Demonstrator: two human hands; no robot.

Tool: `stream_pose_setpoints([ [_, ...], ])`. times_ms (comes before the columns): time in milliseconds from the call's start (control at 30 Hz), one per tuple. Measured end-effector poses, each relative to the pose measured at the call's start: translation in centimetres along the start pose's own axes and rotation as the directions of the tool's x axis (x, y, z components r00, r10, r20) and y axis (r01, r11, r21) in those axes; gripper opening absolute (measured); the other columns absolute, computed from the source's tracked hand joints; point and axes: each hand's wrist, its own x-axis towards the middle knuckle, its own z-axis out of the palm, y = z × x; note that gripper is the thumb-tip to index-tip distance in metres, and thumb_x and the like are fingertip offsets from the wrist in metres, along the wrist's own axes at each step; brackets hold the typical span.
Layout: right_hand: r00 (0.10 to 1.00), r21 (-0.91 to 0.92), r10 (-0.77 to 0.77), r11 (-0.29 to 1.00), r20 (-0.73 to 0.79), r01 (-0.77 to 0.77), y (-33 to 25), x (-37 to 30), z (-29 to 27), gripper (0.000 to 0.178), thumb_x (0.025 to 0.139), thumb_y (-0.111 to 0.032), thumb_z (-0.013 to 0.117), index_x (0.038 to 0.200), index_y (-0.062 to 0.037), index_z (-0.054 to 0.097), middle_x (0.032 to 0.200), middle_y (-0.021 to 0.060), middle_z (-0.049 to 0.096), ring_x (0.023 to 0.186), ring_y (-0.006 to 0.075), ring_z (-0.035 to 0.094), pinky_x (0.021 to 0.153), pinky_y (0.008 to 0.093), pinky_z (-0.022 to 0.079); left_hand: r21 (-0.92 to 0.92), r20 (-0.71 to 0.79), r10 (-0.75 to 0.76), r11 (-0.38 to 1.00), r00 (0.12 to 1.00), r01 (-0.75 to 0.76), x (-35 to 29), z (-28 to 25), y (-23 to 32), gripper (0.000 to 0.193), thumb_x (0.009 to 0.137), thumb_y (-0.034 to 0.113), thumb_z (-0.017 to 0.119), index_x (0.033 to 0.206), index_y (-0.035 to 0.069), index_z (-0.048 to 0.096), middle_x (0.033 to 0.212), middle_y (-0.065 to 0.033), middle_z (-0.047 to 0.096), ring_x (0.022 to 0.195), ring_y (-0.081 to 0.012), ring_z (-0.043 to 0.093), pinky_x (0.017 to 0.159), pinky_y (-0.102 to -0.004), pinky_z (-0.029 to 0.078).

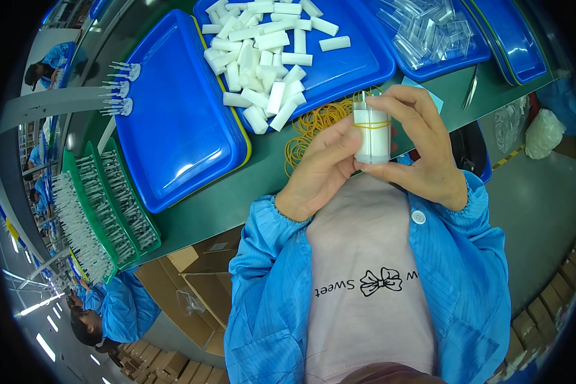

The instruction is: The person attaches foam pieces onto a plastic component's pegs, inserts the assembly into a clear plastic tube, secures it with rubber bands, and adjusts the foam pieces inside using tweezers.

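Between my two hands, above the table's near edge, is an upright bundle of clear plastic and white pieces with a yellow rubber band around its upper part. My left hand is closed on its left side, thumb and fingertips against it. From the right, my right hand grips it too, with fingers at the top and the thumb under the lower end. Part of the bundle is hidden by the fingers. Just beyond my left hand lies a loose heap of yellow rubber bands.
White blocks are heaped on a blue tray. Clear plastic pieces fill another tray. At left are a bare blue tray and green racks of thin parts. Tweezers lie at right; a cardboard box stands below.
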Motion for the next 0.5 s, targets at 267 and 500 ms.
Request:
stream_pose_setpoints([
  [267, 0.996, -0.037, 0.061, 0.998, 0.064, -0.058, -0.3, 0.2, 0.1, 0.073, 0.057, -0.015, 0.081, 0.123, -0.0064, 0.052, 0.115, 0.0139, 0.048, 0.101, 0.0287, 0.051, 0.084, 0.0357, 0.045, 0.119, -0.036, 0.123, 0.986, 0.992, -0.118, -0.1, -0.6, -1.0, 0.063, 0.086, 0.037, 0.064, 0.133, 0.003, 0.038, 0.12, -0.0085, 0.054, 0.107, -0.0173, 0.056, 0.091, -0.0313, 0.047],
  [500, 1.0, -0.004, 0.016, 1.0, 0.008, -0.016, -0.6, 0.8, 0.0, 0.069, 0.058, -0.019, 0.081, 0.12, -0.0058, 0.055, 0.113, 0.0123, 0.049, 0.102, 0.0291, 0.051, 0.083, 0.0354, 0.045, 0.089, 0.007, 0.064, 0.994, 0.998, -0.064, 0.3, -1.4, -0.2, 0.069, 0.083, 0.042, 0.066, 0.133, 0.003, 0.037, 0.12, -0.0076, 0.054, 0.107, -0.0175, 0.056, 0.091, -0.0311, 0.047],
])
